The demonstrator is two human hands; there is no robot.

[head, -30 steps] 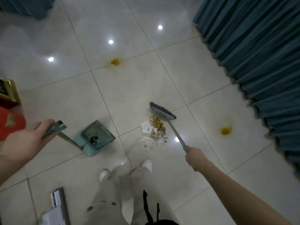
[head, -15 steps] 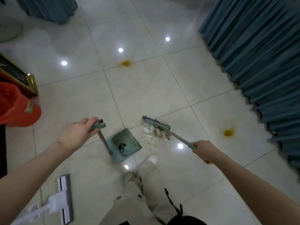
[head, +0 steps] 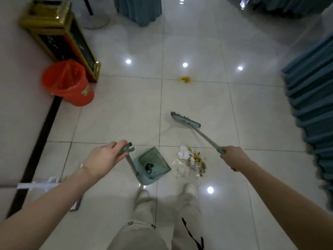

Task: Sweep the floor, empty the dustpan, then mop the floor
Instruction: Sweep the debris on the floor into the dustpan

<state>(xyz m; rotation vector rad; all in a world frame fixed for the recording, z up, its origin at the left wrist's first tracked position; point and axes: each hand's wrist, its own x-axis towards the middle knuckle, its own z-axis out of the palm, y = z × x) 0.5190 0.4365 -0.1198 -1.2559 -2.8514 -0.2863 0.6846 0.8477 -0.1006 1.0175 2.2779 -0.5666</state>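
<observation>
Teal plastic made up both tools; the dustpan sat flat on the pale tiled floor just ahead of the person's shoes, its open mouth turned toward three o'clock, where the pile of rubbish lay just beside its lip, so a short push would likely carry the scraps straight in; the left hand was wrapped around the grip at the top of the dustpan's upright handle, apparently to steady the pan against that push; the right hand was clenched on the end of the broom, whose head rested or hovered at about one o'clock from the pile, well apart from it, seemingly drawn back to start a stroke toward the pan; whether the bristles touched the tiles could not be told; something small and dark already lay in the pan; the two hands were held well apart, one tool each; an orange bin lined with a bag stood against the wall at ten o'clock, next to a gold-framed stand, a likely place for emptying the pan; a yellow stain at twelve o'clock looked like work for mopping; a white mop lay on the floor at eight o'clock, partly hidden by the left forearm, ready for later; teal drapes hung at three o'clock.
</observation>
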